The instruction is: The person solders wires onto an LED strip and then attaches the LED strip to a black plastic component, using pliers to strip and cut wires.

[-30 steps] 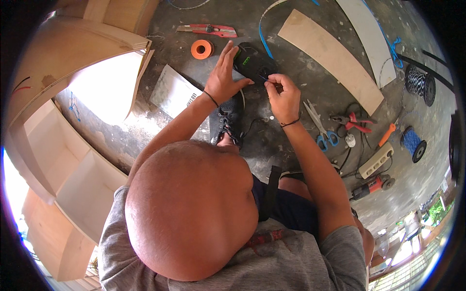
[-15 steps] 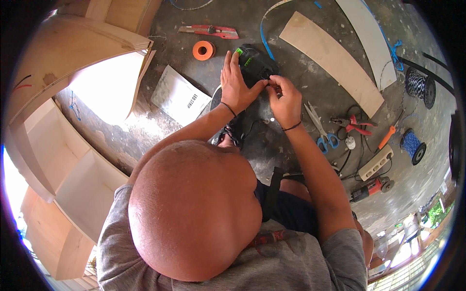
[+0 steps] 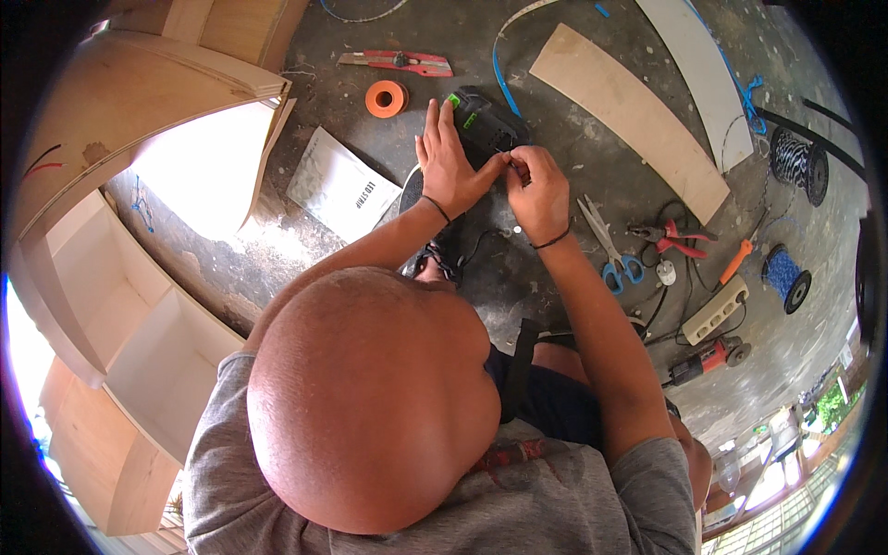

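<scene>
A black boxy device with green patches (image 3: 485,120) is on the dark floor in front of me. My left hand (image 3: 448,168) lies along its left side, fingers stretched out and thumb pointing right. The thumb tip meets the fingertips of my right hand (image 3: 539,192) at the device's near right corner. My right hand is closed in a pinch; what it pinches is too small and hidden to name. A thin dark cord (image 3: 478,242) lies below the hands. To the left are a white printed leaflet (image 3: 338,185) and an orange spool (image 3: 386,98).
A red utility knife (image 3: 398,63) lies farther off. On the right are curved wooden strips (image 3: 629,120), scissors (image 3: 608,245), red-handled pliers (image 3: 675,239), a power strip (image 3: 717,312), an angle grinder (image 3: 708,361) and cord spools (image 3: 787,277). Wooden cabinet parts (image 3: 139,314) stand left.
My right hand has shifted slightly left, and its fingers are curled more. The left hand and the device stay nearly in place.
</scene>
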`<state>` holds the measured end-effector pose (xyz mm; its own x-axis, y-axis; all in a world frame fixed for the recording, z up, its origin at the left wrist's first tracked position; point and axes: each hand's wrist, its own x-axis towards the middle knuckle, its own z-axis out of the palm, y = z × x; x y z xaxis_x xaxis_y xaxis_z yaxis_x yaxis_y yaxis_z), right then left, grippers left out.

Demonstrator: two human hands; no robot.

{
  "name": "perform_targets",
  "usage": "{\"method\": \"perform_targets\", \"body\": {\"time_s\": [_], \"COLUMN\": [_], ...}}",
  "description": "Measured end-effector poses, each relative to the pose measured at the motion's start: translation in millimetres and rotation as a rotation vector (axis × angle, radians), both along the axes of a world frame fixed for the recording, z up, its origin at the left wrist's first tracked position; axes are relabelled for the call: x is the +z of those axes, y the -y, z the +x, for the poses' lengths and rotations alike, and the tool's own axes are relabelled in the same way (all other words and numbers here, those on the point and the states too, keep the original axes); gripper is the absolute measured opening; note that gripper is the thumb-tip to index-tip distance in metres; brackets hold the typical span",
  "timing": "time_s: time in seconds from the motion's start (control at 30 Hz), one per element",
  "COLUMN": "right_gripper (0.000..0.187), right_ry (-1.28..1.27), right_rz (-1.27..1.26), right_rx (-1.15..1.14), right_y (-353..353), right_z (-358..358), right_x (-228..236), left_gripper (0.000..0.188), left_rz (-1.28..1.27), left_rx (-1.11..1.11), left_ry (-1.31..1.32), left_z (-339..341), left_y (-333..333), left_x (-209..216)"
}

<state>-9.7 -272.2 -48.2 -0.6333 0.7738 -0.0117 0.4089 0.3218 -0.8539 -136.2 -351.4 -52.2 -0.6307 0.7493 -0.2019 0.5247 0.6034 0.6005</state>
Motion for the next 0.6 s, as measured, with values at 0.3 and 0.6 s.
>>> {"method": "perform_targets", "body": {"time_s": [0.3, 0.6], "right_gripper": [0.015, 0.008], "right_ry": [-0.030, -0.067], "right_rz": [-0.076, -0.089], "right_rx": [0.031, -0.075], "right_y": [-6, -8], "right_z": [10, 7], "right_x": [3, 11], "left_gripper": [0.107, 0.110], "left_rz": [-0.029, -0.009], "left_rx": [0.010, 0.006], "left_ry": [0.008, 0.028], "left_z": [1, 0], "left_y": [-2, -2], "left_x": [2, 3]}}
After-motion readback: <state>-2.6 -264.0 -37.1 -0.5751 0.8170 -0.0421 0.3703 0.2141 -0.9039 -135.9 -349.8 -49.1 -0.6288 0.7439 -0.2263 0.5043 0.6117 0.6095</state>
